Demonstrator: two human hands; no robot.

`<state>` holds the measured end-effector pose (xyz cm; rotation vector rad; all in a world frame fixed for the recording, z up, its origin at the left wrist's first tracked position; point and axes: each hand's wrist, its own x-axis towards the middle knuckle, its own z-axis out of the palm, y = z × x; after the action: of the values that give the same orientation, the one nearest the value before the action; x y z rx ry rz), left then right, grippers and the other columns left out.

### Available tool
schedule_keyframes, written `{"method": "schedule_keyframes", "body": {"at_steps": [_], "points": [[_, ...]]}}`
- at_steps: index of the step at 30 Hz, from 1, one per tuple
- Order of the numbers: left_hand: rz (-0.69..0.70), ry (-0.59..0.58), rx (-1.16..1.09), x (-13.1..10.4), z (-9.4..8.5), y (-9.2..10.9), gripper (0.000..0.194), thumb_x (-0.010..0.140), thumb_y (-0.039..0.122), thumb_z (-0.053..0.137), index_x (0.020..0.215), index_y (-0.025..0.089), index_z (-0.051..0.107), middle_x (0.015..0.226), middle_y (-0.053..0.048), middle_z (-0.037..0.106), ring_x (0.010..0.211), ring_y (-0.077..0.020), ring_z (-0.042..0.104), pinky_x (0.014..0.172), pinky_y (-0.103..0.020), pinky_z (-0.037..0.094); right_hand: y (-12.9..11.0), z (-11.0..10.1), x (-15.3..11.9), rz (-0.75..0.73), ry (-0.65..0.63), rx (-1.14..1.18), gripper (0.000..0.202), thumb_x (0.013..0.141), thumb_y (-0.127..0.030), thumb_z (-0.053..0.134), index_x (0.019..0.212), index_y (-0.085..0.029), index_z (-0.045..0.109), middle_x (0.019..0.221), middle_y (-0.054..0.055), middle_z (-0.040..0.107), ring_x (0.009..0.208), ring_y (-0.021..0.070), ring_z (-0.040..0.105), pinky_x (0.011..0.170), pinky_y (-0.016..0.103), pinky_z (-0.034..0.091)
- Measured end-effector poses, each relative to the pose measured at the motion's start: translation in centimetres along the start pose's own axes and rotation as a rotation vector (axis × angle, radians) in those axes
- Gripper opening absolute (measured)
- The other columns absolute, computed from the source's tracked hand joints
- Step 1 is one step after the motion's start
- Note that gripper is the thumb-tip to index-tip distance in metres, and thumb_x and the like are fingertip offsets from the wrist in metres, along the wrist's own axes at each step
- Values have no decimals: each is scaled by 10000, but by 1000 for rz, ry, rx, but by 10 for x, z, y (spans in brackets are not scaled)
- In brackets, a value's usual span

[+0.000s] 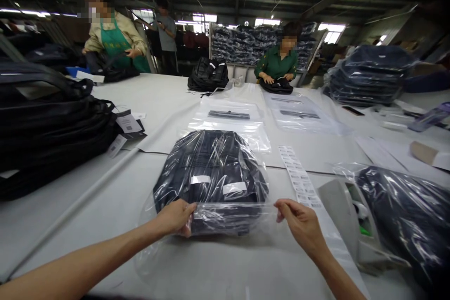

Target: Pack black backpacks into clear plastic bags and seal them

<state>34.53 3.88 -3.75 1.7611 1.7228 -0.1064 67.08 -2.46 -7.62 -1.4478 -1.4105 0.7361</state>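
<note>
A dark backpack [211,159] with two white strips on its straps lies on the table inside a clear plastic bag [225,211]. The bag's near edge is folded across the lower part of the backpack. My left hand [177,217] pinches that fold near its left end, thumb on top. At the right end, my right hand [298,220] has its fingertips closed on the edge of the plastic, just off the backpack's side. Beside my right hand runs a strip of printed white labels [298,176].
Black bags with paper tags [52,126] are piled at left. A grey tape dispenser [348,220] and a wrapped bag [408,215] stand at right. Flat plastic bags [228,112] lie beyond the backpack. Co-workers [279,63] handle black bags across the table; wrapped bags [372,75] are stacked far right.
</note>
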Motion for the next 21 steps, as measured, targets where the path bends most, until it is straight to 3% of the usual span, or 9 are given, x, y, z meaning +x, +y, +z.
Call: {"method": "schedule_keyframes", "body": {"at_steps": [3,5,9,11,13,15,18,19,21], "points": [[-25,-28,-35,3,1,-2,531,889,479,234,530,198,506,550,-53,668,562,-171,630,537,-221,443,28,22,11,7,77,-134,445,855,-539,425,709,-178,640,557,20,552,570,167,532,570,265,417],[-52,-56,-52,8,1,-2,512,884,473,259,531,192,502,531,-58,657,516,-173,611,500,-226,434,45,36,16,-69,139,-298,461,880,-526,385,710,-179,635,608,36,552,609,172,523,598,275,408],[-94,-111,-78,15,1,0,510,878,474,283,517,182,493,540,-74,657,459,-166,575,443,-229,419,52,43,14,-264,351,-676,324,865,-461,478,859,-169,618,751,70,567,742,212,514,717,324,395],[-104,-122,-83,16,1,1,519,886,461,265,507,180,479,551,-82,659,439,-157,559,428,-226,411,46,40,11,-338,290,-830,212,882,-334,476,853,-181,619,738,65,570,732,211,512,700,321,382],[-101,-122,-83,15,1,2,521,892,451,258,502,180,473,550,-83,658,427,-150,548,421,-221,402,40,37,12,-361,132,-878,224,879,-172,415,803,-195,624,709,51,578,708,194,532,665,300,375],[-89,-115,-84,14,1,1,514,890,452,271,509,180,483,546,-78,656,435,-150,552,426,-217,399,36,31,18,-258,-5,-800,240,835,-113,407,765,-200,620,686,34,594,661,174,557,621,279,384],[-72,-105,-94,14,1,-1,514,883,472,292,516,180,504,547,-73,655,466,-161,574,437,-221,402,30,18,24,11,-129,-565,186,808,-187,448,825,-195,633,659,24,631,613,181,600,594,286,443],[-68,-103,-100,14,1,-2,516,880,479,297,513,181,506,548,-74,654,478,-167,581,440,-224,404,25,14,21,59,-82,-523,209,811,-212,443,885,-184,637,685,40,649,652,205,623,623,313,473],[-66,-104,-115,15,1,-2,518,875,488,310,508,181,508,543,-76,650,496,-179,593,450,-234,412,10,14,4,26,233,-504,298,833,-222,407,1044,-148,604,887,114,673,864,269,637,765,409,496]]}}
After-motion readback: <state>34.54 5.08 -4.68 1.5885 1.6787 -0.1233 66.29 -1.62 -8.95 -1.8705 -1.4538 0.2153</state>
